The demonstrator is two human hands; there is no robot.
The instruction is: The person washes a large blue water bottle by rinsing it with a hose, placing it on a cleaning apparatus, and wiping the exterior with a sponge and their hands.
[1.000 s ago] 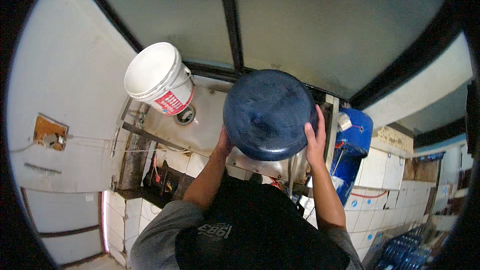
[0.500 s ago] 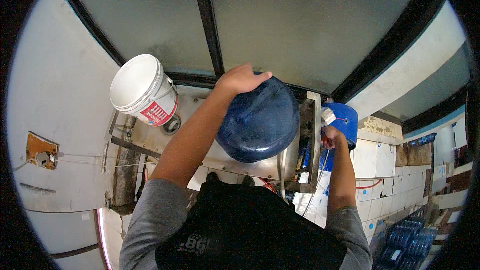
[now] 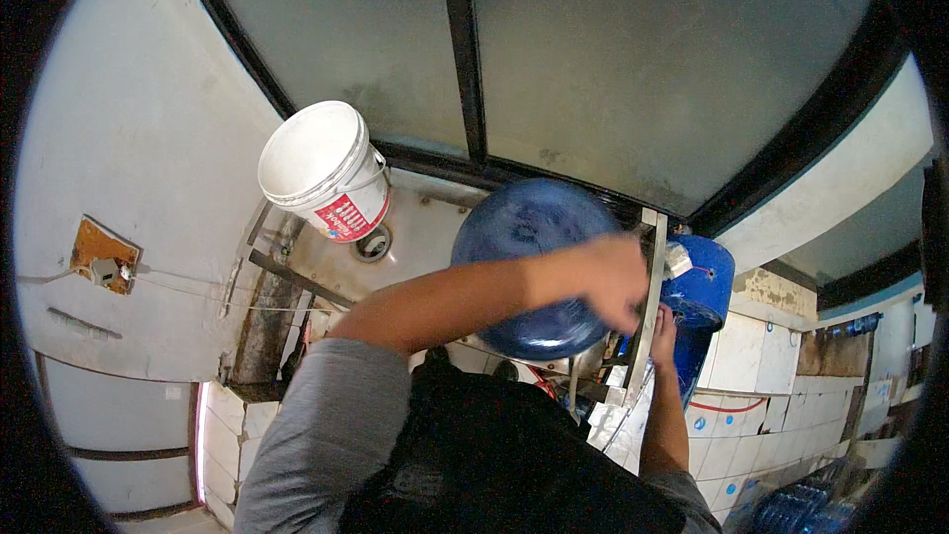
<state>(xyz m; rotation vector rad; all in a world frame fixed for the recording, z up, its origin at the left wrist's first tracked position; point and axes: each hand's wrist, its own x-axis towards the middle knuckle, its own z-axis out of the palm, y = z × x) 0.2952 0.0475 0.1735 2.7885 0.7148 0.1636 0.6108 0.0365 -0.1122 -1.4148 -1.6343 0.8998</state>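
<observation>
Big blue jug (image 3: 529, 267) sits bottom-up on the steel counter (image 3: 425, 227), between the white bucket (image 3: 321, 173) and a metal post (image 3: 647, 307).

Left hand (image 3: 613, 282) lies across the jug's right flank, the arm reaching over its front. The hand is motion-blurred; the fingers look curled against the wall, but I can't tell whether they actually grip it or just rest there.

Right hand (image 3: 662, 321) is low, just right of the post, beside a blue drum (image 3: 702, 287). Its fingers are partly hidden behind the post, so I can't tell if they're clamped on anything.

Bucket stands tilted near the drain hole (image 3: 373, 242), well apart from both hands.

Risks, as I read it:
- One hand on a round, smooth wall means poor control. If the jug is wet, it can roll or slide off its seat toward the counter edge.
- The jug is tight against the post, so a shove to the right could pinch the right hand between them.
- A swing to the left could clip the bucket and tip it.
- The tiled floor (image 3: 751, 405) is below, so a drop could crack the jug.
</observation>
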